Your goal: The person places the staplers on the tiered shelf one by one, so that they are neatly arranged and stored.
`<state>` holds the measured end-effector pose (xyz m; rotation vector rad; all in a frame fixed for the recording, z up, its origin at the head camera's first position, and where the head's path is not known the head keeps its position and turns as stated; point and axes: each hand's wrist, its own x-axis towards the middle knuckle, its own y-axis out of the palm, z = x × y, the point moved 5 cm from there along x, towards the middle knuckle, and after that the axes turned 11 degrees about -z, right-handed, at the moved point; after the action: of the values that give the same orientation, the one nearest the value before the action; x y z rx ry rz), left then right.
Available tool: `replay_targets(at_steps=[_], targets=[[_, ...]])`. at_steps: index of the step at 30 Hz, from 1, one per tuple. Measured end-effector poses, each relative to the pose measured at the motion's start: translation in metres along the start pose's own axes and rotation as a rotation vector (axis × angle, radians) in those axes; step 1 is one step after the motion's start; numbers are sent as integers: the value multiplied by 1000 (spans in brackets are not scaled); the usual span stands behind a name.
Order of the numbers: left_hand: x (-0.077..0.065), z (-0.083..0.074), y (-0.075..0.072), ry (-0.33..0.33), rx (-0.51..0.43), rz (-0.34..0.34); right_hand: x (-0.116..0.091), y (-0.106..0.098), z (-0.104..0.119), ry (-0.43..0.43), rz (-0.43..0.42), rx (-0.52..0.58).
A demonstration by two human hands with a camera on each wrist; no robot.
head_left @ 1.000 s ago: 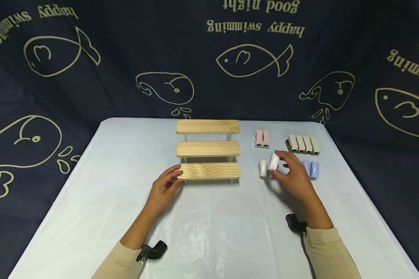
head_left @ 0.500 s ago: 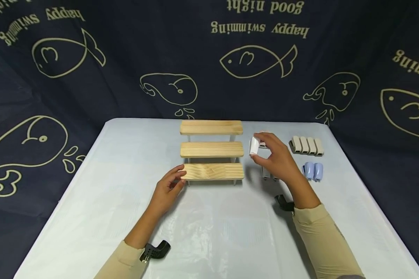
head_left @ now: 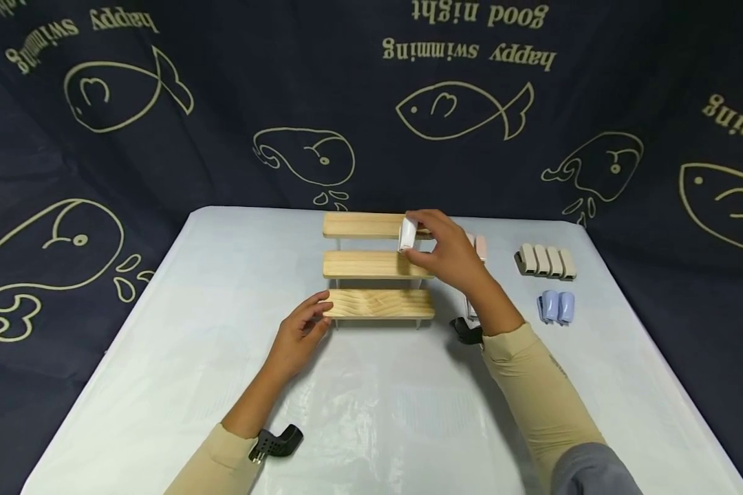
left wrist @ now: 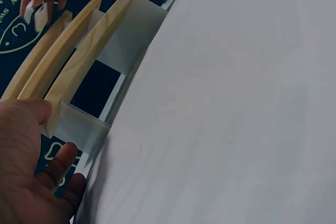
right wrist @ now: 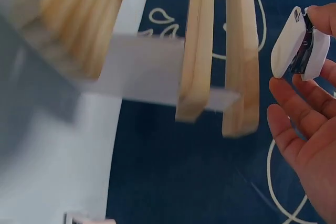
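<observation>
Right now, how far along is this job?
Done: the wooden rack stands, no staplers visible on it. In hand: the right hand holds a white stapler; the left hand touches the rack. Probably remaining: pink staplers, beige staplers and blue staplers on the table.

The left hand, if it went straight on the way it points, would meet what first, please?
Most likely the left end of the front wooden board; the left hand seems to touch it there.

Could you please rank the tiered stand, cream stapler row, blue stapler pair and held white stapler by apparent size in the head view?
Tiered stand
Cream stapler row
Blue stapler pair
White stapler, held in the right hand
</observation>
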<state>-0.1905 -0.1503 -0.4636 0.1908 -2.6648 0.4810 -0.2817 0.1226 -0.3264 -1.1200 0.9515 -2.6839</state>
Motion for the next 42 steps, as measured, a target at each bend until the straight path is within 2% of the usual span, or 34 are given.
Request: replay_targets(at_steps=[4,10,12,25,32,42], targets=[[0,-5,1,8,-8,-14,11,14,3,4,23,58],[1,-37,-5,2,-7,-11,30,32,11,-33,39,79],[1,-41,-6,2,-7,-10,35,37,14,-35,43,77],[0,-40,-9,12,-12,-11,56,72,21,46,100,192],[-1,-41,-8,22,-9,6,60,88,22,34,113,165],[-1,-42,-8,20,-7,3,69,100,26,46,121,168]])
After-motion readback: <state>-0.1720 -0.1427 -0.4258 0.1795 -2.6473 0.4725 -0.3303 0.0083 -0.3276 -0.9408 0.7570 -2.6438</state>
